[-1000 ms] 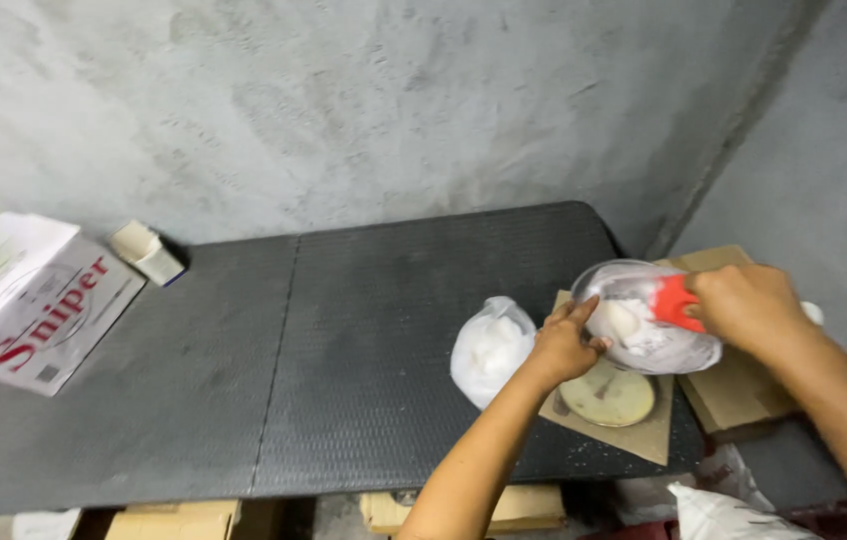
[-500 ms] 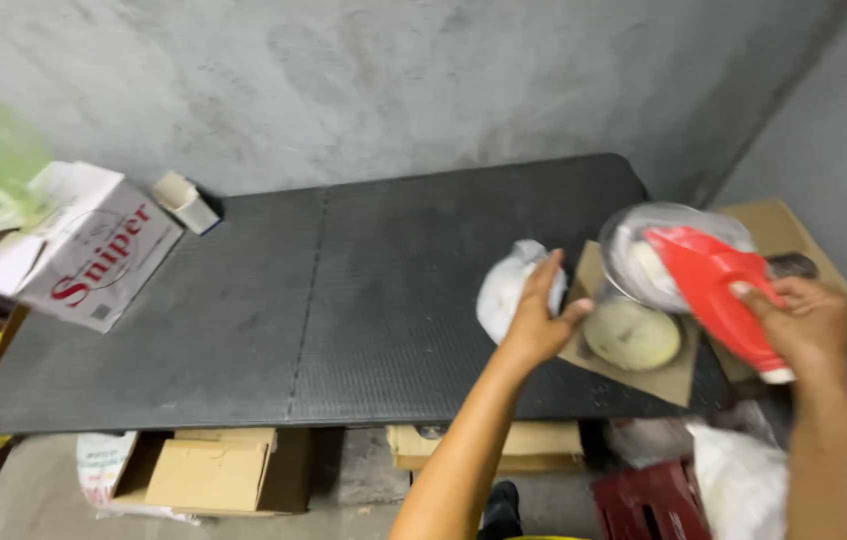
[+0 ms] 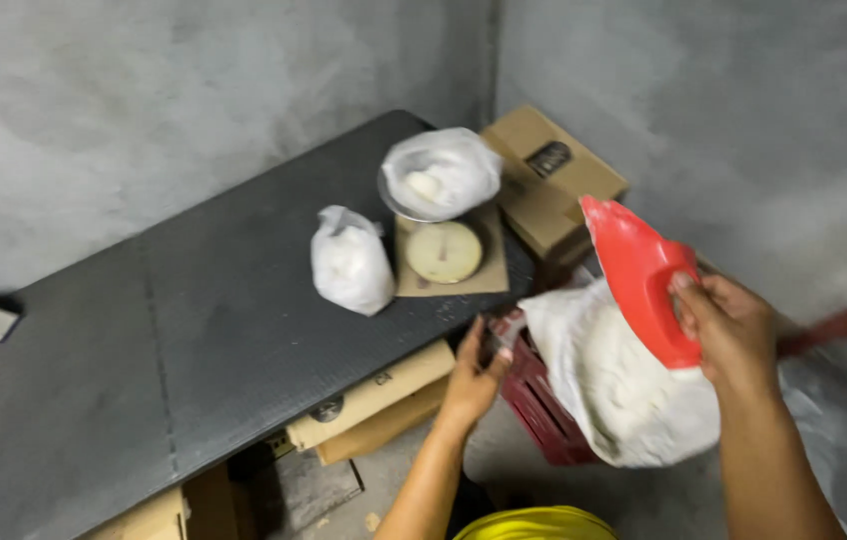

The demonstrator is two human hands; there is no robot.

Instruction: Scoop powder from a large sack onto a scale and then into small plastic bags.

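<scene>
The right hand (image 3: 734,335) is curled tight around the handle of a red plastic scoop (image 3: 644,280), thumb over the top, and holds the scoop tilted with its mouth down into a large white sack (image 3: 614,385) of pale powder. The sack stands open just below and to the left of this hand, leaning against a dark red crate (image 3: 544,410) on the floor.

The left hand (image 3: 472,378) is lower and further left, fingers bent and gripping the sack's rim at its near corner, beside the edge of the table (image 3: 194,340). Whether it pinches only the rim or something small with it cannot be told.

Beyond the left hand, on the dark rubbery table top, lies a tied clear bag (image 3: 351,262) filled with white powder. Just to the right of that bag a dial scale (image 3: 444,250) sits on a brown cardboard sheet (image 3: 489,275), and its pan carries a second open plastic bag (image 3: 442,172) with a little white powder inside. Both bags are well apart from the hands.

Past the scoop, against the grey concrete wall (image 3: 704,110), rests a brown cardboard box (image 3: 544,180). Under the table, just left of the left hand, flat cardboard boxes (image 3: 374,405) are stacked. At the bottom edge, between the forearms, a yellow rounded object (image 3: 539,523) shows.
</scene>
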